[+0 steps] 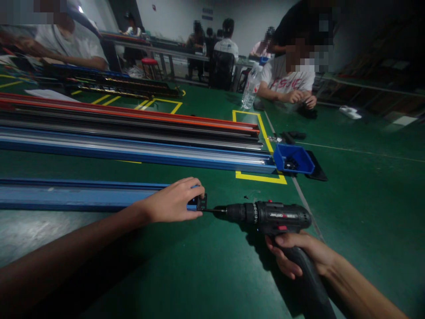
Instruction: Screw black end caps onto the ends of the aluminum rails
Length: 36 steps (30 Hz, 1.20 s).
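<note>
My left hand point(175, 199) is wrapped over the right end of a long blue metal profile point(83, 195) lying on the green table. Its fingers grip around a small black end cap point(202, 202) at that end. In my right hand point(299, 252) is a black cordless drill point(282, 216), held by its handle and pointing left. The drill's thin bit reaches the end cap near its lower part; whether it sits in a screw I cannot tell. A small black screw point(246, 197) lies on the table just above the drill's chuck.
Behind my hands lie more long profiles, blue point(199, 157) and orange point(166, 116). A blue bin point(294, 158) with small black parts stands at their right end. Farther back are a plastic bottle point(251, 86) and a co-worker's hands point(302, 98). Yellow tape point(262, 178) marks the table point(365, 212).
</note>
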Available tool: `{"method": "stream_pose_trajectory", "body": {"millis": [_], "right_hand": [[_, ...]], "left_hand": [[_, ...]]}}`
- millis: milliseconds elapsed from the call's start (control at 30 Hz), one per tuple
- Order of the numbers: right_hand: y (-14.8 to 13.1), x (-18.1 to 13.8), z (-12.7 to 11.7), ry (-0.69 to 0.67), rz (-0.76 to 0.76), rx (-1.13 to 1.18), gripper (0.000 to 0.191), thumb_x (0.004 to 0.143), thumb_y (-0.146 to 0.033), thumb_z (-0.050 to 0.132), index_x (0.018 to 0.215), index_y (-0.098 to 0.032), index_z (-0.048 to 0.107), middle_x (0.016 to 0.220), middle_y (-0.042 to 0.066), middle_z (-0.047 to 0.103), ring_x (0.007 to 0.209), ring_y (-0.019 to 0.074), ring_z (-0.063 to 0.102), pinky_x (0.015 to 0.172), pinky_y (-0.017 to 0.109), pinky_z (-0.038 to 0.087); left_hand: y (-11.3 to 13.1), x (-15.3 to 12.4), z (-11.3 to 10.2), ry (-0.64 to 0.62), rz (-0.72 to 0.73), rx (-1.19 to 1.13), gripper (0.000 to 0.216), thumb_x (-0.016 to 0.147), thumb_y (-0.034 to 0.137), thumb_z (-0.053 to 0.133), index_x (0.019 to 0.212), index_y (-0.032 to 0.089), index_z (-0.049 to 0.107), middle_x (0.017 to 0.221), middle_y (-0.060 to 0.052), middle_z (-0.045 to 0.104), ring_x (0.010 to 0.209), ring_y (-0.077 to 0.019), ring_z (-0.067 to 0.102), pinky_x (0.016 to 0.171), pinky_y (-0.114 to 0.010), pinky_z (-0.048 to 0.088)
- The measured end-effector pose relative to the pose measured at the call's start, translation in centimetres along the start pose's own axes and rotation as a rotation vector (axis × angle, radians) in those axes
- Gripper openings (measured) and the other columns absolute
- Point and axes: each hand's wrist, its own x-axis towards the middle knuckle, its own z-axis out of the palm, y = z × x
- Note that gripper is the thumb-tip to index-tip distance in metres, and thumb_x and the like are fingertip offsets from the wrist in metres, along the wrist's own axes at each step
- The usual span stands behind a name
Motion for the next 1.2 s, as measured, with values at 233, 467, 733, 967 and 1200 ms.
{"method": "stream_pose_trajectory", "body": {"millis": [233,467,733,967,1200], "right_hand": [[-0.14,0.00,0.07,0.014,0.008,0.004,0.023,0.090,-0.029,0.071,0.099,-0.009,0.076,0.068,0.000,0.063,0.042,0.0048,0.051,0.049,0.021,0.054],[-0.16,-0.08,0.21,0.032,0.012,-0.003,0.023,0.088,-0.030,0.074,0.098,-0.009,0.075,0.067,-0.001,0.063,0.042,0.0048,0.050,0.049,0.021,0.053],[-0.22,0.00,0.15,0.021,0.014,0.005,0.020,0.088,-0.030,0.073,0.095,-0.011,0.074,0.066,-0.001,0.063,0.042,0.0053,0.050,0.050,0.021,0.054],[-0.26,-0.08,0.44,0.058,0.018,-0.005,0.021,0.087,-0.031,0.076,0.093,-0.011,0.074,0.066,-0.001,0.063,0.042,0.0054,0.050,0.048,0.021,0.052],[-0.22,0.00,0.37,0.032,0.017,-0.003,0.021,0.088,-0.031,0.074,0.095,-0.011,0.074,0.065,-0.002,0.062,0.042,0.0052,0.050,0.049,0.020,0.053]], "left_hand": [[0.27,0.12,-0.26,-0.019,-0.015,-0.007,0.024,0.088,0.036,0.071,0.105,0.021,0.065,0.117,-0.008,0.059,0.109,-0.0251,0.060,0.092,-0.037,0.050],[0.17,-0.01,-0.16,-0.010,-0.008,-0.013,0.024,0.088,0.037,0.071,0.105,0.021,0.065,0.117,-0.008,0.059,0.108,-0.0251,0.060,0.092,-0.038,0.050],[-0.03,0.06,0.05,0.007,0.003,0.006,0.026,0.087,0.038,0.072,0.106,0.021,0.065,0.116,-0.008,0.060,0.107,-0.0247,0.061,0.091,-0.037,0.050],[-0.01,0.04,0.00,0.013,0.005,0.007,0.024,0.086,0.036,0.073,0.104,0.021,0.065,0.115,-0.008,0.061,0.107,-0.0247,0.061,0.092,-0.037,0.050],[0.00,0.05,-0.01,0.009,0.009,0.002,0.024,0.087,0.037,0.072,0.103,0.021,0.065,0.115,-0.008,0.061,0.106,-0.0242,0.061,0.090,-0.036,0.051]]}}
